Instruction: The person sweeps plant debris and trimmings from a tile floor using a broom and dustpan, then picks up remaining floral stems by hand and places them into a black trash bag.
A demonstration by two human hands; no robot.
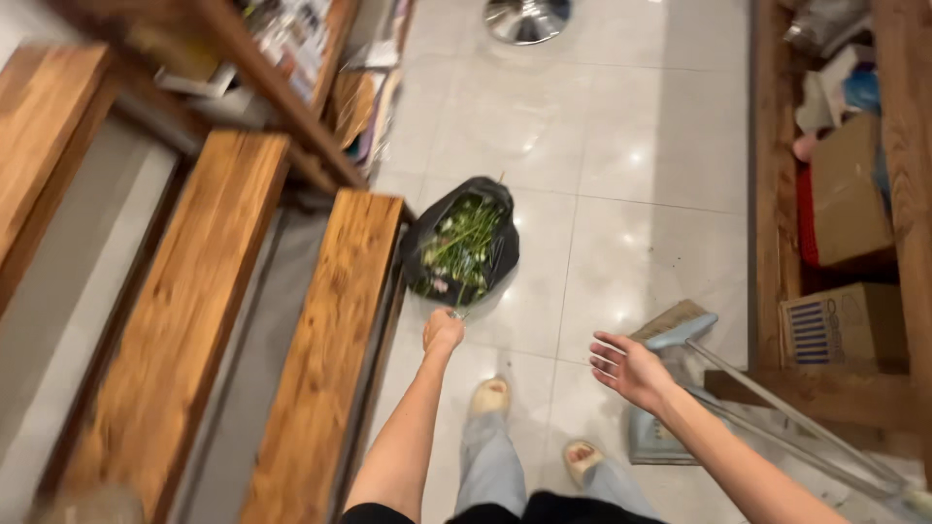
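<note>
Stems and green cuttings fill a black rubbish bag (460, 247) that stands open on the pale tiled floor (621, 146), just beside the end of the nearest wooden step (325, 349). The left hand (444, 330) is closed just below the bag, seemingly pinching a thin stem, though blur hides the grip. Right of the bag, the right hand (629, 367) hangs spread and empty beside a broom (680, 325) and dustpan (655, 437).

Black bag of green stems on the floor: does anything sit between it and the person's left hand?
Nothing visible does. The left hand is closed just below the black bag at its near edge, with only bare tile between them. The wooden step lies to the side. The right hand is open, apart, near the broom.
</note>
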